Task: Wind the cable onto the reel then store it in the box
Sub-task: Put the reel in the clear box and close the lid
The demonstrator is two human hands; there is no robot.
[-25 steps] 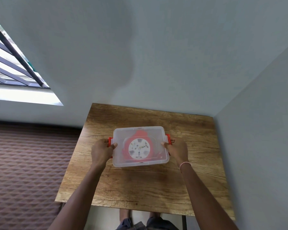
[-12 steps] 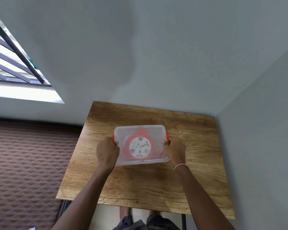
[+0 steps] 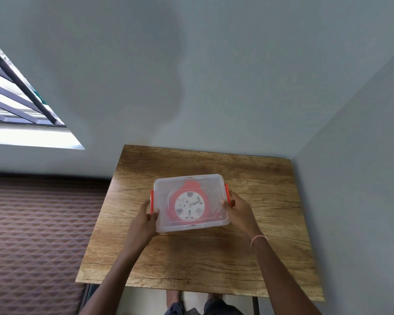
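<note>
**Closing the storage box.** The clear rectangular plastic box [image 3: 191, 225] rests near the middle of the brown wood-grain table [image 3: 273, 201], with its translucent lid [image 3: 163, 189] on top. The round red-and-white cable reel [image 3: 189, 206] lies flat inside and fills most of the floor. No cable shows outside the box.

Your left hand [image 3: 143, 220] curls round the left end, beside the orange-red left latch [image 3: 152, 202], with the thumb on the lid's corner. Your right hand [image 3: 238, 211] clasps the right end at the orange-red right latch [image 3: 226, 193], with the thumb on the lid's edge. It cannot be told whether either latch is snapped down.

Handling, as a judgement:
- **Walls:** they look thin, smooth and a little flexible, so expect some slip and bowing.
- **Weight:** the cable reel probably carries most of it and may slide if you tilt the box.
- **Grip:** hold both short ends under the rim and keep the box level.
</note>
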